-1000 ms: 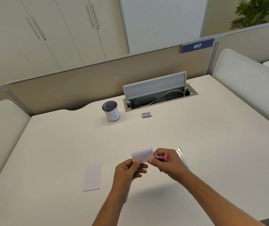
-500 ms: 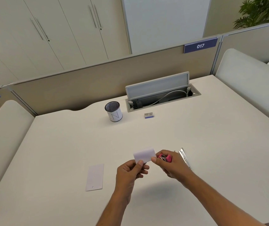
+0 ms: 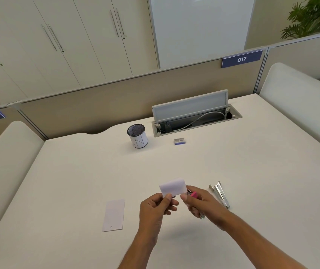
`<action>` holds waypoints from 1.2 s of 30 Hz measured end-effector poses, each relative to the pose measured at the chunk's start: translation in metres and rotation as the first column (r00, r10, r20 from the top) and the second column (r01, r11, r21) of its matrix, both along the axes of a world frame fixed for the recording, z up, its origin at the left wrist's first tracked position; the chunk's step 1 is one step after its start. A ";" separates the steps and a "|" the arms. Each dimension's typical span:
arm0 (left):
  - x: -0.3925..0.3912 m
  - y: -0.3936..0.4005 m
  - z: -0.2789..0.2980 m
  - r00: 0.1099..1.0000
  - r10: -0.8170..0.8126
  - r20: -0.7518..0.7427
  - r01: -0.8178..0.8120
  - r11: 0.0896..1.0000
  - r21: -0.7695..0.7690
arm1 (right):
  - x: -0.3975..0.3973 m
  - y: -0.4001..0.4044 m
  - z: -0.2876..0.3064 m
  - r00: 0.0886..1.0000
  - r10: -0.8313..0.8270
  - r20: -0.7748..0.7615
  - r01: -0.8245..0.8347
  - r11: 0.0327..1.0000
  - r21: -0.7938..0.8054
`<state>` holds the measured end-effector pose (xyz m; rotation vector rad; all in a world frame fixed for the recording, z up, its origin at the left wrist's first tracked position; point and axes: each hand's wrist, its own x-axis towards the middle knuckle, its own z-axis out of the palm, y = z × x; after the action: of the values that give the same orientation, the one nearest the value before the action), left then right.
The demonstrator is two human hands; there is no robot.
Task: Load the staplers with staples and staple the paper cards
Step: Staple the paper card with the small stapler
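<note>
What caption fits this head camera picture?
Left hand holds a paper card beside the pink stapler in the right hand.

Pale cabinets (image 3: 58, 45) are lining the far wall; a beige partition (image 3: 116, 105) is bordering the white desk (image 3: 252, 181); a plant (image 3: 310, 16) is standing far right.

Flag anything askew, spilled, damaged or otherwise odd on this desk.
Only one thing: the desk's grey cable hatch lid stands propped open, exposing a cable. The silver metal stapler lies loose beside the right hand. Nothing looks spilled or damaged.
</note>
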<state>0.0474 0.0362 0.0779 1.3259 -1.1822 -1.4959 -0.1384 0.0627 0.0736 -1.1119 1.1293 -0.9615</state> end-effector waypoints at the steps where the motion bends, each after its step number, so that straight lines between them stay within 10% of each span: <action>1: 0.001 -0.001 0.000 1.000 0.006 0.000 -0.006 1.000 -0.006 | 0.000 -0.002 0.000 1.000 -0.004 -0.013 0.004 1.000 0.006; 4: 0.004 -0.005 -0.001 0.998 0.048 -0.039 -0.048 0.999 -0.003 | 0.001 -0.007 -0.001 0.999 -0.035 -0.028 0.036 0.999 0.024; 9: 0.013 -0.011 -0.006 0.977 0.127 -0.174 -0.113 0.990 0.087 | -0.001 -0.012 -0.002 0.907 -0.211 0.363 0.181 0.977 0.115; 19: 0.015 -0.013 -0.010 0.968 0.150 -0.201 -0.133 0.987 0.095 | 0.018 -0.003 0.003 0.918 -0.283 -0.277 0.231 0.951 -0.207; 36: 0.013 -0.010 -0.009 0.970 0.120 -0.213 -0.110 0.992 0.059 | 0.021 -0.004 0.001 0.939 -0.325 -0.111 0.297 0.930 -0.215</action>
<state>0.0603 0.0265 0.0693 1.2056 -0.9219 -1.5479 -0.1169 0.0589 0.0743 -1.1957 1.3821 -1.2781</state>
